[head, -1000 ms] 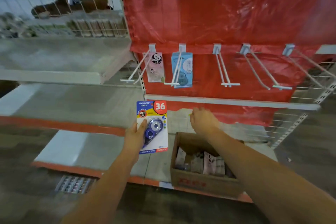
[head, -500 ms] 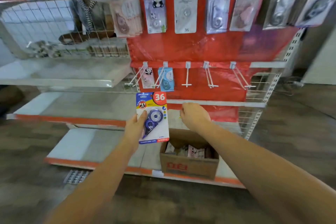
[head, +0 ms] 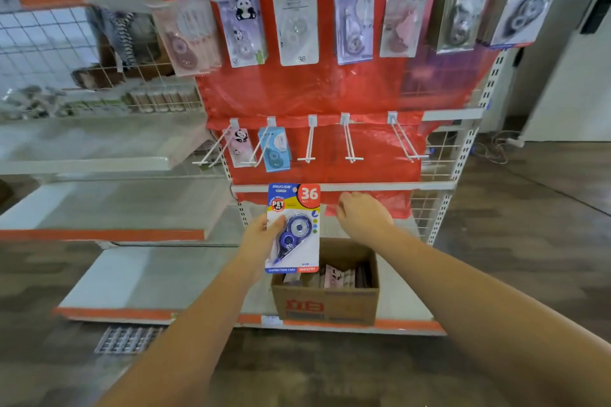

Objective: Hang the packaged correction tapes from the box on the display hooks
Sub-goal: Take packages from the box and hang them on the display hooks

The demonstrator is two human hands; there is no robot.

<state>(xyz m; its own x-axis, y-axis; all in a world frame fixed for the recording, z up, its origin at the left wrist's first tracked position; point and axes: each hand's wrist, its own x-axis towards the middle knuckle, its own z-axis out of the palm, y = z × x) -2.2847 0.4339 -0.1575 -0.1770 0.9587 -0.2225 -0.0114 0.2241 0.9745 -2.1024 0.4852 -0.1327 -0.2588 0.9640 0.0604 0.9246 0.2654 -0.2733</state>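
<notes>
1. One view only, the head camera. Against the frames of a second ago, the view has drawn back and lifted: an upper row of hung packs (head: 299,26) now shows above the lower hooks, where before only their bottom edges were in frame.

2. The left hand (head: 261,238) keeps its grip on the blue correction tape pack (head: 293,228), thumb across the card face, pack upright, above the left side of the cardboard box (head: 327,304) — no hook reached yet.

3. The right hand (head: 362,220) hovers above the box, fingers loosely curled downward, holding nothing that I can see; its placing is little changed.

4. Lower row: two hooks carry a pack each — panda pack (head: 240,146), light-blue pack (head: 276,149). The three empty hooks (head: 350,145) to their right stand bare.

5. Judgement: the wider view suggests a hook is being chosen. A matching blue pack (head: 525,6) hangs at top right; hanging remains undone, and more packs lie in the box.
</notes>
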